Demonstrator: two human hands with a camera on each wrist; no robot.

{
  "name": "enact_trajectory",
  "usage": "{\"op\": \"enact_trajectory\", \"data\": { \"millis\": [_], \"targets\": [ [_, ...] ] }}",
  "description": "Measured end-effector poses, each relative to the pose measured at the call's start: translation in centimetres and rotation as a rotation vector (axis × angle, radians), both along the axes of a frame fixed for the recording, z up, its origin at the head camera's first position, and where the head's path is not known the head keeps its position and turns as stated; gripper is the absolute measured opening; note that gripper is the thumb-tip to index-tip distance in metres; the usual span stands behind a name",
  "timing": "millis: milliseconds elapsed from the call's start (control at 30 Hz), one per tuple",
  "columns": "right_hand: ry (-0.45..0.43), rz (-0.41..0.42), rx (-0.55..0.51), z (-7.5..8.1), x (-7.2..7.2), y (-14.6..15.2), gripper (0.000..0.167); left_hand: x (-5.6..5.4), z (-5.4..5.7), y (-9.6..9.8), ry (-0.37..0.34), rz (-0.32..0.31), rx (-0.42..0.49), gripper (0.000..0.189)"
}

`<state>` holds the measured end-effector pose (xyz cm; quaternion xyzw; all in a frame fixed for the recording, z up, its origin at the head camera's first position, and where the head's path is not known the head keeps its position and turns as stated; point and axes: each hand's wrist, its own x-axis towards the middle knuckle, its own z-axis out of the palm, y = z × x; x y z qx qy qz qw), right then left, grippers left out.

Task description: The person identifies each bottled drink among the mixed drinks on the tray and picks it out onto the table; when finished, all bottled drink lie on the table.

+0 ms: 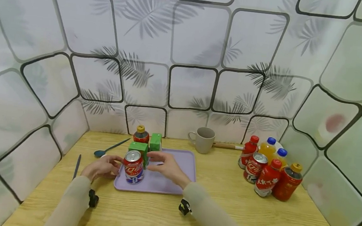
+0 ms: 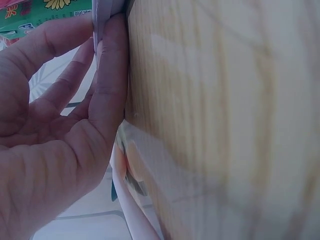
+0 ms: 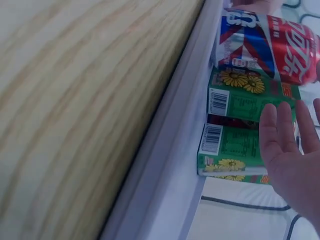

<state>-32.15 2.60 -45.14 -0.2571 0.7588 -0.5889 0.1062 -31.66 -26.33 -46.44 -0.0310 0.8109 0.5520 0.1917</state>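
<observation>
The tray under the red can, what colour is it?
The tray is pale purple, seen best in the head view.

The cans are shiny metal, the cartons smooth printed card, the tray smooth satiny plastic, the bottles glossy plastic, the mug matt and ceramic-looking, the table grained wood, and the sleeves soft-looking matt cloth.

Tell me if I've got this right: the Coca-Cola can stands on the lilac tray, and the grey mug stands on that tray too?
Not quite: the grey mug is not on the tray. The head view shows it standing on the wooden table, beyond the tray's far right corner. The Coca-Cola can does stand on the lilac tray.
</observation>
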Motion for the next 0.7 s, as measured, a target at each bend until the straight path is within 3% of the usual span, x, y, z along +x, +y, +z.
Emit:
{"op": "enact_trajectory", "data": {
  "millis": [367,700],
  "targets": [
    [0.008,0.036,-0.037,0.1,0.1,-2.5,0.057,-0.2,-0.2,0.0,0.0,0.0,0.007,0.058],
    [-0.008,0.011,-0.009,0.1,0.8,-4.1,0.061,-0.1,-0.2,0.1,0.006,0.009,-0.02,0.06]
  ]
}}
